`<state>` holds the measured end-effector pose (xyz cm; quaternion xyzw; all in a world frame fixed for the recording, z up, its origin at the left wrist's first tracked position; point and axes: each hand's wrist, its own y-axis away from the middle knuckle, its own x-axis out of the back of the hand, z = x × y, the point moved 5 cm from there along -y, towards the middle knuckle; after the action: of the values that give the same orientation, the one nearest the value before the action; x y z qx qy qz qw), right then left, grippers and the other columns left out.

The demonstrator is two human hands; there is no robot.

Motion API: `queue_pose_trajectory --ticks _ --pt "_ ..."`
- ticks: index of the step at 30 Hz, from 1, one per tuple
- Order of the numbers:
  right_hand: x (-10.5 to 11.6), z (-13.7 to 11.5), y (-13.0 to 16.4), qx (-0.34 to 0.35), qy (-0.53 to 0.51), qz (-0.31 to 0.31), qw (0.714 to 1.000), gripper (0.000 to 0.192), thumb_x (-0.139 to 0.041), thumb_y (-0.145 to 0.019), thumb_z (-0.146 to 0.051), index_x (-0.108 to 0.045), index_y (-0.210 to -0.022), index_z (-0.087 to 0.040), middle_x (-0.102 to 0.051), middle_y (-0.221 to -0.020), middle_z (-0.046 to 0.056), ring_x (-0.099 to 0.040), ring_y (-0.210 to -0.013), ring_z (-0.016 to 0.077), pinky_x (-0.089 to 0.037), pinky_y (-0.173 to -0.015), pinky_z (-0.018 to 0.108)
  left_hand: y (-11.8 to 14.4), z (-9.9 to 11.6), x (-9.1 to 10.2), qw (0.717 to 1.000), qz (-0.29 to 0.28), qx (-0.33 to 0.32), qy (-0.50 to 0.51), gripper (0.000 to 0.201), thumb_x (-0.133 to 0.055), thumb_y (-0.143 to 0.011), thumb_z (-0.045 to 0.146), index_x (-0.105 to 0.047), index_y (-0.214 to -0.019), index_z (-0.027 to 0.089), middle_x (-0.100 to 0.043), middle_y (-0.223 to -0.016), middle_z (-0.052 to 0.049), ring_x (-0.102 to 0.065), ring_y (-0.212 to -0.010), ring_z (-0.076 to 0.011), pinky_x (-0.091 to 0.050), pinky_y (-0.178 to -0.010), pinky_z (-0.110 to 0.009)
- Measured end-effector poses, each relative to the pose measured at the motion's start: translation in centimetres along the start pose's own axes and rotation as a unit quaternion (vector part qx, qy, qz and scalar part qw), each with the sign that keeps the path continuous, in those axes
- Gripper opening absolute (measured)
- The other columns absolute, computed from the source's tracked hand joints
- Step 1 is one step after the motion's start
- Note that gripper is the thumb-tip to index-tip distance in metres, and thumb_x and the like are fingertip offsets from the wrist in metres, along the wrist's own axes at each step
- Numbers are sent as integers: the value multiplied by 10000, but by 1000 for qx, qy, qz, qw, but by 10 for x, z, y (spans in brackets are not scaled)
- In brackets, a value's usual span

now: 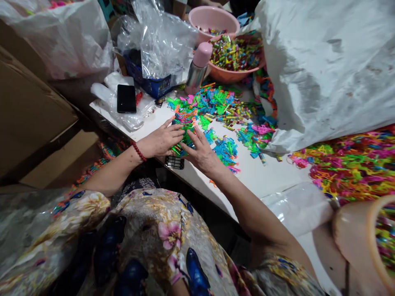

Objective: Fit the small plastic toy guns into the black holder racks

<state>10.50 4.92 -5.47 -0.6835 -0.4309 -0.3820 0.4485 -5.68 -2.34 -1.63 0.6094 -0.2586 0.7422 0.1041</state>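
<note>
1. Plastic toy pieces (185, 142): small bunch, green and orange, pressed between both hands at the near edge of the white table (265, 172).
2. Left hand (160, 139): palm down on the left side of the bunch, fingers together and stretched flat toward the right, tips on the pieces. Red bead bracelet (139, 152) on that wrist.
3. Right hand (202, 152): palm down on the right side, fingers slightly spread, pointing up-left, tips meeting the left hand's over the bunch. Neither hand closes round anything; both lie flat against the pile.
4. Small dark gridded item (174, 163) lies on the table edge just below the hands; cannot tell what it is.
5. Loose pile of coloured pieces (222, 111) (blue, green, pink, orange) spreads across the table just beyond the hands, running right to the big white sack (324, 65).
6. Second heap of pieces (352, 164) sits on the right, below the sack, well apart from the hands.
7. Black phone (126, 98) lies face up on clear plastic bags at the table's far left corner.
8. Steel bottle with pink cap (198, 68) stands upright behind the pile, next to an orange basin (231, 74) full of coloured bits; pink basin (212, 18) behind that.
9. Blue basket (148, 82) holds crumpled clear plastic bags, left of the bottle.
10. Cardboard boxes (31, 111) on the far left, off the table.
11. Another basin rim (373, 242) in the lower right corner.
</note>
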Motion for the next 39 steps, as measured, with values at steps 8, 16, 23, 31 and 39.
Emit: queue_pose_trajectory --ticks 8,16,23,31,39 --pt "-2 10 -3 20 -5 17 1000 420 -772 -914 -317 -674 -1322 -291 -335 -1707 92 -169 -1624 365 -281 -1277 683 -2 -21 -7 992 8 -10 122 410 -841 -768 220 -750 -1167 242 -752 -1281 -85 -602 -1359 -298 -154 -1314 -654" --pt "1 6 -5 38 11 14 999 402 -733 -938 -272 -651 -1332 -276 -363 -1692 109 -145 -1630 350 -295 -1260 703 -5 0 -1 1000 6 12 14 276 -774 -791 198 -763 -1067 197 -749 -1249 -125 -590 -1352 -336 -180 -1290 -694" --pt "-1 7 -3 34 37 -20 999 478 -786 -891 -314 -626 -1340 -273 -299 -1722 126 -83 -1631 394 -193 -1260 758 -6 24 -8 994 53 55 -73 240 -659 -897 140 -685 -1132 175 -716 -1205 -153 -578 -1342 -337 -329 -1229 -685" --pt "-1 4 -4 20 23 -4 1000 560 -657 -966 -304 -486 -1496 -239 -317 -1707 155 -72 -1636 373 -147 -1278 744 0 8 -17 994 89 -6 -68 240 -583 -988 160 -638 -1186 285 -574 -1488 -35 -559 -1370 -214 -237 -1298 -659" --pt "2 1 -10 -1 39 8 999 499 -615 -969 -295 -508 -1446 -195 -380 -1664 186 -96 -1633 381 -130 -1279 754 1 7 -5 997 63 -47 5 109 -663 -944 147 -722 -933 237 -544 -1560 -73 -576 -1374 -274 -218 -1281 -700"
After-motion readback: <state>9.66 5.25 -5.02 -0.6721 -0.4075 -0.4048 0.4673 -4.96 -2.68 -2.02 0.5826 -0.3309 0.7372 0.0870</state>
